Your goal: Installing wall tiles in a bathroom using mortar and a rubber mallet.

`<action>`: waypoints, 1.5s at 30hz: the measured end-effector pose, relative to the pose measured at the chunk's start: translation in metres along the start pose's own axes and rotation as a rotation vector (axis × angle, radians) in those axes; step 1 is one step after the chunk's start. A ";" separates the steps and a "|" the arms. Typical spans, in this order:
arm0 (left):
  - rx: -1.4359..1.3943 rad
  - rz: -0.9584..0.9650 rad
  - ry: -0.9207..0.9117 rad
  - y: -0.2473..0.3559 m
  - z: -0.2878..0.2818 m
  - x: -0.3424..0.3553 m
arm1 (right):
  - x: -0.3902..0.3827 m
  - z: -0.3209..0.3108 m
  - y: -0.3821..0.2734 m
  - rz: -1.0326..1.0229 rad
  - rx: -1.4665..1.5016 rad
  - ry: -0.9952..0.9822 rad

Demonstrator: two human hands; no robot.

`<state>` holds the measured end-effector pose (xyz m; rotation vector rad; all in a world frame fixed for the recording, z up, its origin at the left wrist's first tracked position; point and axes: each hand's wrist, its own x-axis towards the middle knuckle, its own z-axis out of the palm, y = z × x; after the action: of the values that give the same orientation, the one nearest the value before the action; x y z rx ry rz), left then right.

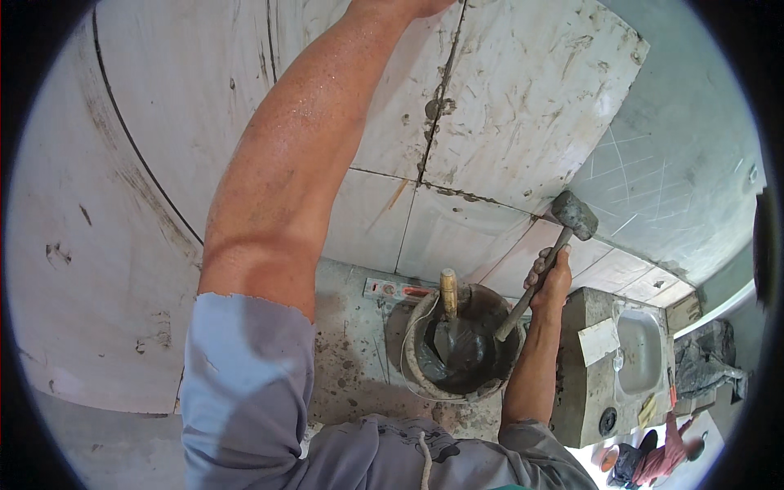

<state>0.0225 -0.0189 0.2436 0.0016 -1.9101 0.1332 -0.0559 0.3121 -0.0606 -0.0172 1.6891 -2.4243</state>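
My right hand [552, 278] grips a mallet [575, 214] by its handle, its mortar-coated head raised near the lower right edge of a large pale wall tile [539, 90]. My left arm stretches up across the tiled wall. Only a bit of my left hand [425, 6] shows at the top edge, close to the tiles, and its fingers are out of sight. Below the mallet stands a bucket [411, 359] holding wet grey mortar [465, 347]. A trowel [448, 298] with a wooden handle leans inside it.
A spirit level [398, 291] lies by the wall behind the bucket. Grey mortar spots mark the floor [347, 359]. On the right is a concrete counter with a sink [641, 351]. Bare scratched plaster [653, 171] borders the tiles. Another person [660, 457] is at the far lower right.
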 end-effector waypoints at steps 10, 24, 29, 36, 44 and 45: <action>0.032 -0.067 -0.054 0.002 -0.004 0.004 | -0.001 -0.004 -0.005 -0.032 0.050 0.038; 0.044 -0.020 0.053 0.002 0.002 0.002 | -0.005 0.005 0.004 0.002 0.071 0.009; 0.058 0.005 0.063 -0.006 0.005 0.002 | -0.005 0.003 0.003 0.011 -0.031 -0.013; 0.083 0.011 0.100 -0.005 0.012 0.002 | -0.007 0.001 0.007 0.000 0.049 0.001; 0.071 -0.009 0.027 0.004 0.008 0.004 | -0.007 0.000 0.004 -0.032 0.156 0.089; 0.091 0.009 0.053 -0.001 0.011 0.003 | -0.008 0.000 0.004 -0.008 0.087 0.036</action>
<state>0.0116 -0.0204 0.2432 0.0499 -1.8496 0.2242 -0.0480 0.3120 -0.0634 0.0310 1.5992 -2.5163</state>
